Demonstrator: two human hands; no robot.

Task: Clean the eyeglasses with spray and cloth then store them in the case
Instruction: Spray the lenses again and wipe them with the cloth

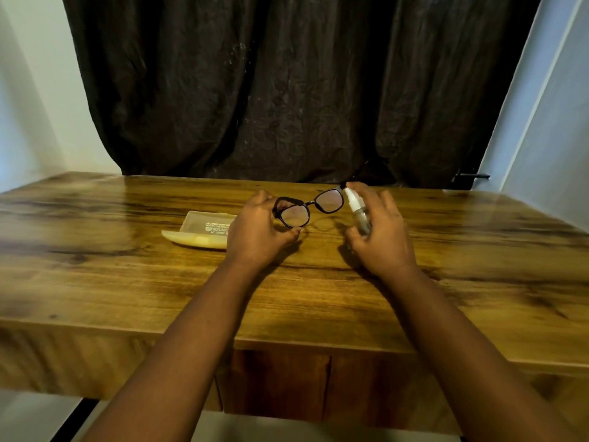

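The eyeglasses (pixel 308 208) have a black frame and clear lenses; the spray bottle (pixel 358 212) has a white top over a clear body; the case (pixel 200 230) is a pale, translucent cream, with small white print on its lid; the table (pixel 127 282) is warm brown wood with dark grain streaks; the curtain (pixel 287 90) behind is dark brown-black and crinkled; the walls (pixel 32 90) are white.

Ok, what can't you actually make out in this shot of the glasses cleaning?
Head view only:
- Cleaning cloth: not visible anywhere.
- Glasses case: its right end is covered by the left hand; the printed text is too small and blurred to read.
- Spray bottle: its lower part is wrapped by the right hand, so the liquid level is unclear.
- Eyeglasses: smudges or spray on the lenses cannot be seen; the far temple arm fades into the dark curtain.
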